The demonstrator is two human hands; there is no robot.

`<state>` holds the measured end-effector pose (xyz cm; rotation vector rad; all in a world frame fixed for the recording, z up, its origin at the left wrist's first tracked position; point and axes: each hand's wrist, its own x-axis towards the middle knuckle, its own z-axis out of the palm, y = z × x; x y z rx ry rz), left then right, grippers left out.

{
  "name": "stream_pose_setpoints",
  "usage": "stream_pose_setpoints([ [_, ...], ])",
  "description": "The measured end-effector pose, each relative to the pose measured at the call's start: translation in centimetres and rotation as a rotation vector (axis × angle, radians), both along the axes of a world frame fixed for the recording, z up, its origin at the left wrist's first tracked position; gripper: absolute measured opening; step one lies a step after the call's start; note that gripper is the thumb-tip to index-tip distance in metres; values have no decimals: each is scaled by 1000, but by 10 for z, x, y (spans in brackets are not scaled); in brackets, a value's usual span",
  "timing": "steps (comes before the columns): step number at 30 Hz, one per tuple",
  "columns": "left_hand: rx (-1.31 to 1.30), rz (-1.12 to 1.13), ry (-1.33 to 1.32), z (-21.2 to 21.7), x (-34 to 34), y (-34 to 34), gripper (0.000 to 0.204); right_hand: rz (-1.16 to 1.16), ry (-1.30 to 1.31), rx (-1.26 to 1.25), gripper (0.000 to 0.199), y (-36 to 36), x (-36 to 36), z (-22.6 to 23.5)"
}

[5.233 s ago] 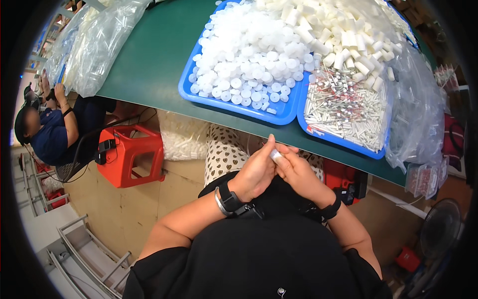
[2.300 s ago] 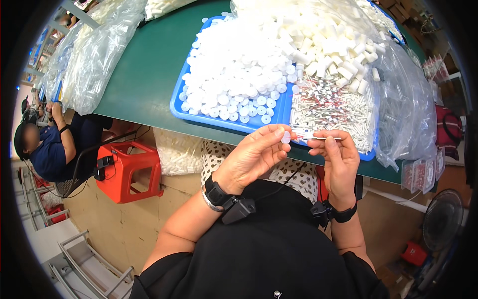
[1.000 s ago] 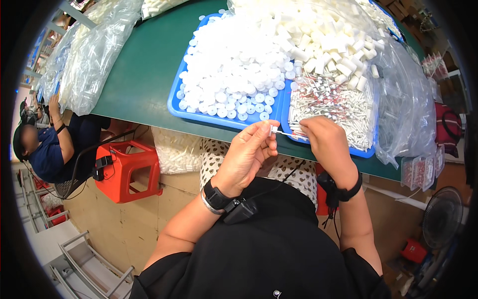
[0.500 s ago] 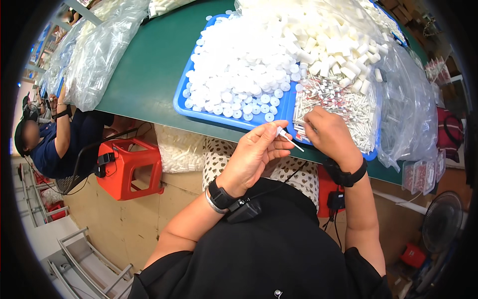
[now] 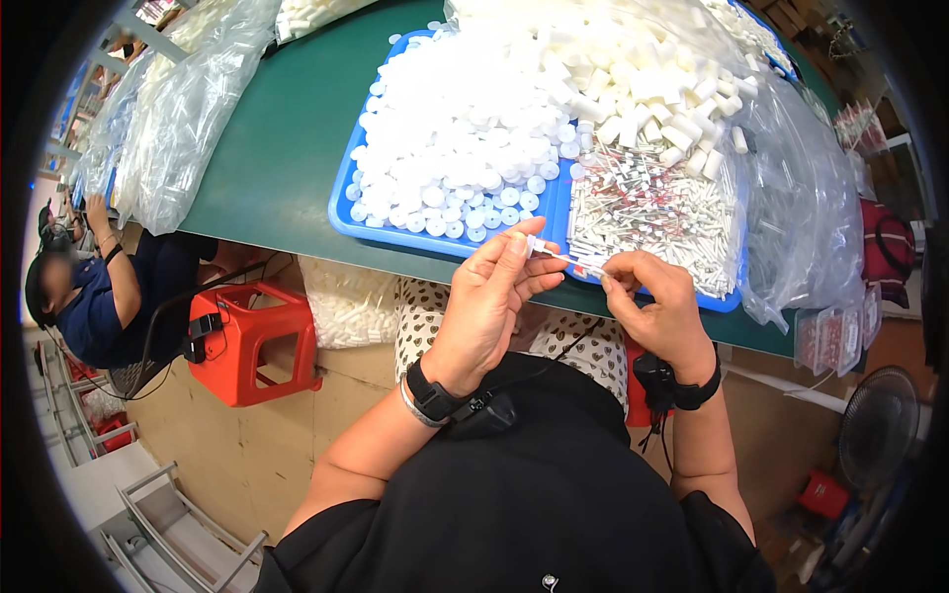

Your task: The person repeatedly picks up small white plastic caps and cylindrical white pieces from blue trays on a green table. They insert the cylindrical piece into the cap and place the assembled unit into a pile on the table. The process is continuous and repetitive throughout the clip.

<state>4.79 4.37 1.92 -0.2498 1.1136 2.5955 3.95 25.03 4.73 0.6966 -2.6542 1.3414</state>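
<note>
A thin white tube (image 5: 556, 254) with a small cap end is held at the centre of the frame, between the left hand (image 5: 491, 296) and the right hand (image 5: 660, 308), just over the near edge of the green tabletop (image 5: 277, 138). The left grip is closed on the tube's left end with thumb and fingertips; the right grip is pinched shut on its right end.

Two blue trays (image 5: 346, 219) are seen side by side above the hands: one is heaped with round white caps (image 5: 465, 128), too many to be counted, the other with thin white tubes (image 5: 657, 212) and white cylinders (image 5: 652, 79). Clear plastic bags (image 5: 178, 109) lie at the upper left. One red stool (image 5: 247, 341) stands at the left, beside a seated person (image 5: 99, 296).
</note>
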Motion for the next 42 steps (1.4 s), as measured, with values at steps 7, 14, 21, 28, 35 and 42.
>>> stream_pose_setpoints([
  [7, -25, 9, 14, -1, 1, 1, 43, -34, 91, 41, 13, -4, 2, 1],
  [14, -21, 23, 24, -1, 2, 1, 42, -46, 139, 41, 15, -7, 4, -1],
  [21, -83, -149, 110, -3, 9, 10, 46, -98, -464, -325, 9, -19, 8, -3],
  [28, -60, -171, 71, -3, 5, 9, 45, -67, -571, -251, 15, -20, 2, 11],
  [35, 21, -158, -77, 0, 4, 4, 40, -289, 240, 340, 14, 48, -76, 19],
  [42, 80, -203, -103, -2, 4, 5, 42, -179, 261, 685, 25, 81, -118, -6],
])
